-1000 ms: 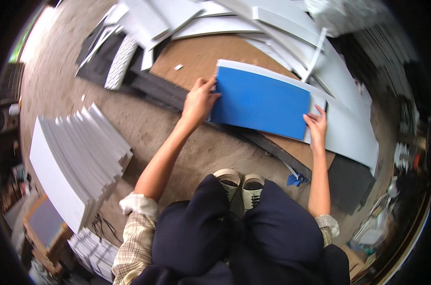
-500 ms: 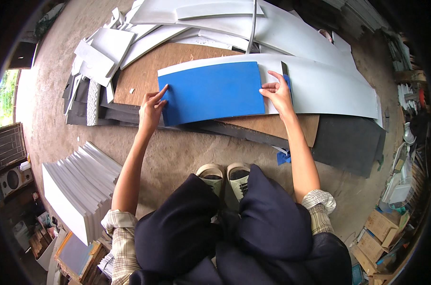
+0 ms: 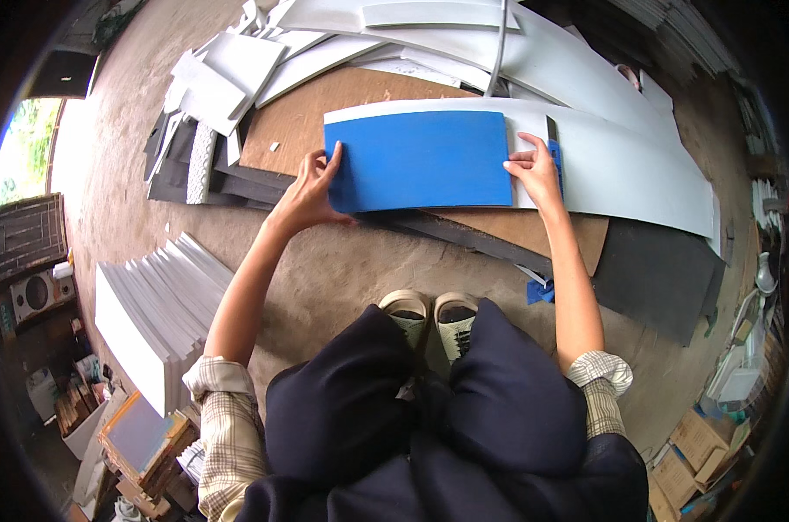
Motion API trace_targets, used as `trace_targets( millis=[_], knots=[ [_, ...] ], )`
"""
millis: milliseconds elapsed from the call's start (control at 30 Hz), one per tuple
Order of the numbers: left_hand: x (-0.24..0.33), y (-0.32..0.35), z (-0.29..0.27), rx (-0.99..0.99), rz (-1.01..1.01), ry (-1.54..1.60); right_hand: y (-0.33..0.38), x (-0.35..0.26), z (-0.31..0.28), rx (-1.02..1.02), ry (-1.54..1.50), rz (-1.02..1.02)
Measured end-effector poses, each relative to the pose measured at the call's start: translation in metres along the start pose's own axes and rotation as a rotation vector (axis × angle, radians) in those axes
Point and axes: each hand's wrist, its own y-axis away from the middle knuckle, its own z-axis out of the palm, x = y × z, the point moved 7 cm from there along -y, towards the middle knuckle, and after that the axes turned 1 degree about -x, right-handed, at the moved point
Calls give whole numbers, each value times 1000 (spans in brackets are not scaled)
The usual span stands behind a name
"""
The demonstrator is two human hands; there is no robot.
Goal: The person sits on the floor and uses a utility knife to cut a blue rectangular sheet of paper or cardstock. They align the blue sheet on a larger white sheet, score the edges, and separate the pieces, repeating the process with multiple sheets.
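A rectangular blue sheet [image 3: 421, 161] lies flat on a long white sheet [image 3: 638, 170], whose strip shows along its upper edge. My left hand [image 3: 312, 193] is at the blue sheet's left end, fingers against the edge and thumb spread toward the lower left corner. At the opposite end, my right hand [image 3: 536, 172] has thumb and fingertips drawn together on the right edge, the other fingers lifted. Just right of that hand lies a slim black-and-blue tool [image 3: 554, 152], looking like a cutter knife, partly hidden by the hand.
Brown board [image 3: 325, 104] and dark sheets [image 3: 651, 261] lie underneath. White offcuts [image 3: 229, 74] are heaped at the far left. A stack of white sheets [image 3: 164, 304] stands left of my legs. Cardboard boxes [image 3: 699, 444] are at the lower right. A blue scrap [image 3: 540, 291] lies near my feet.
The blue sheet has turned slightly, its lower left corner rising. My left thumb has moved from beside the fingers to the lower corner. The whole view has shifted, moving things rightward.
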Motion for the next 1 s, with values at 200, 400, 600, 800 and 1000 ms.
trace_targets(
  millis=[200,400,600,800,1000],
  knots=[
    [-1,9,4,55,-37,53,2,-3,4,-17,-50,-7],
    [10,4,9,-50,-121,-157,3,-4,0,-4,-14,-39],
    [60,-29,26,-176,123,-387,8,-10,7,25,-22,-76],
    [127,-60,49,-219,302,-360,15,-13,3,65,-16,-92],
    [147,-73,48,-161,227,-212,19,-17,3,81,-8,-98]
  ],
)
